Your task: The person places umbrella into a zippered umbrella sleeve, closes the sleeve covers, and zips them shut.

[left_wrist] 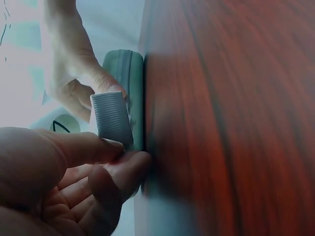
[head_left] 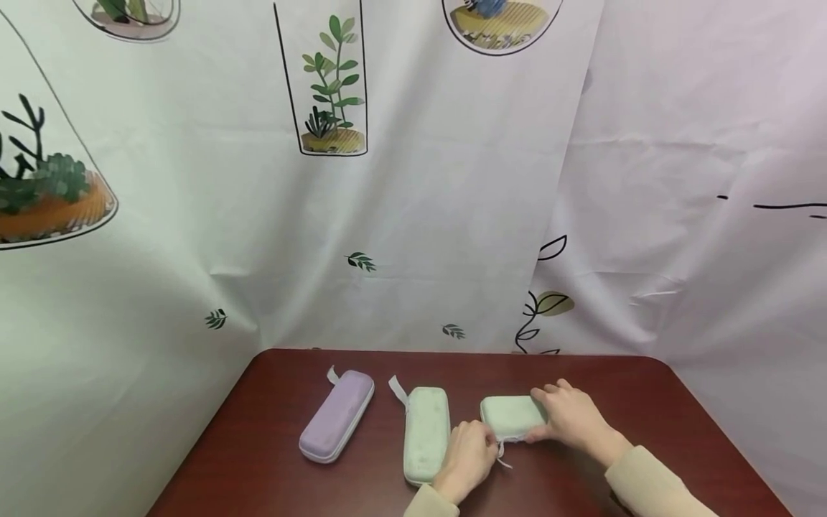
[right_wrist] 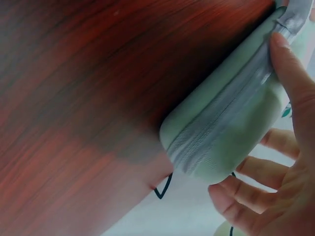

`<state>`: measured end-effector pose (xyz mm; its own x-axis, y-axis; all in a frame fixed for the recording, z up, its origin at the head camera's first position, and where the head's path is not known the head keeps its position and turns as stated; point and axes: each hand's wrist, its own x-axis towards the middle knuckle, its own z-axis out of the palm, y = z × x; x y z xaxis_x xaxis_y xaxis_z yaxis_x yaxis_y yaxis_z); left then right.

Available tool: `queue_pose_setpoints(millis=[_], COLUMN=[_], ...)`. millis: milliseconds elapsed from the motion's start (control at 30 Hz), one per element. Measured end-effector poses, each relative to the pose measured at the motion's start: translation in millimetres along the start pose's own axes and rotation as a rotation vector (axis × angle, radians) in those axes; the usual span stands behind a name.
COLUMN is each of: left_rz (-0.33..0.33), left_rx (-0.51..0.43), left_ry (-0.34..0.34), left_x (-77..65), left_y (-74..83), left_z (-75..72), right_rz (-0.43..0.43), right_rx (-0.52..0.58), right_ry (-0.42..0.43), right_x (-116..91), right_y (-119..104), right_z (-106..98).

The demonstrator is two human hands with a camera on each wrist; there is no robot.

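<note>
A small pale green zip case (head_left: 513, 415) lies on the table, its zipper side toward me. My right hand (head_left: 571, 416) grips its right end, the thumb (right_wrist: 285, 59) on the zipper side and the fingers over the far side. At its near left corner my left hand (head_left: 470, 452) pinches a grey ribbed ribbon strap (left_wrist: 112, 118) between thumb and forefinger. The end held by the fingertips is hidden. Just left of that hand, a longer pale green zip case (head_left: 426, 431) is partly covered by the wrist.
A purple zip case (head_left: 337, 416) lies slanted at the left, with a pale strap (head_left: 332, 375) at its far end. Dark red wood forms the tabletop (head_left: 258, 431). Behind and beside it hangs a white curtain (head_left: 420, 215) printed with plants.
</note>
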<state>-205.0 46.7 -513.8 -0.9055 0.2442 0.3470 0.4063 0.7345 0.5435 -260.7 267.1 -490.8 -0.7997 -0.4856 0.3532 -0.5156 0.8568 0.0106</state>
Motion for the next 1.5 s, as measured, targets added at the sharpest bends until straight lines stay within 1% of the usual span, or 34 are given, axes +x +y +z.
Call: queue_pose_setpoints(millis=[133, 200, 367, 500, 667, 733, 800, 933, 1033, 1167, 1233, 1333, 1433, 1500], left_rz=[-0.019, -0.018, -0.007, 0.002, 0.002, -0.007, -0.027, -0.094, -0.112, -0.100, -0.099, -0.093, -0.069, -0.039], left_rx=[-0.050, -0.062, -0.065, -0.071, -0.040, -0.044, -0.073, -0.144, -0.126, -0.064, -0.056, -0.048, -0.042, -0.022], left_ry=[0.016, 0.031, 0.048, 0.029, 0.015, 0.001, -0.029, -0.095, -0.122, -0.143, -0.168, -0.200, -0.205, -0.202], left_x=[-1.0, -0.6, 3.6, 6.7, 9.2, 9.8, 10.1, 9.3, 9.2, 11.0, 11.9, 12.3, 12.1, 11.7], left_y=[-0.2, -0.3, 0.4, -0.1, -2.9, -3.6, -4.0, -2.9, -0.9, 3.3, 5.7, 8.6, 10.0, 10.3], left_z=[3.3, 4.8, 5.7, 4.0, 3.0, 1.7, -0.1, -3.7, -7.4, -16.1, -21.0, -28.5, -35.2, -39.0], right_rz=[0.025, 0.038, 0.063, 0.064, 0.083, 0.094, 0.106, 0.148, 0.195, 0.255, 0.282, 0.308, 0.333, 0.347], right_rx=[-0.019, -0.035, -0.069, -0.085, -0.101, -0.111, -0.124, -0.138, -0.140, -0.135, -0.134, -0.144, -0.136, -0.130], right_ry=[-0.005, -0.013, -0.022, -0.022, -0.020, -0.015, -0.006, 0.016, 0.025, 0.016, -0.002, -0.049, -0.099, -0.136], right_x=[0.5, 0.5, 1.8, 3.7, 5.1, 5.7, 6.3, 7.0, 8.0, 11.5, 13.6, 16.5, 19.0, 20.4], right_y=[-6.2, -8.9, -14.0, -16.3, -20.0, -21.1, -22.3, -27.1, -33.2, -41.8, -45.2, -49.3, -53.0, -54.9], right_z=[0.7, 0.1, -4.2, -6.6, -5.7, -4.1, -2.2, 1.9, 3.5, 2.8, 1.7, -1.5, -5.4, -7.7])
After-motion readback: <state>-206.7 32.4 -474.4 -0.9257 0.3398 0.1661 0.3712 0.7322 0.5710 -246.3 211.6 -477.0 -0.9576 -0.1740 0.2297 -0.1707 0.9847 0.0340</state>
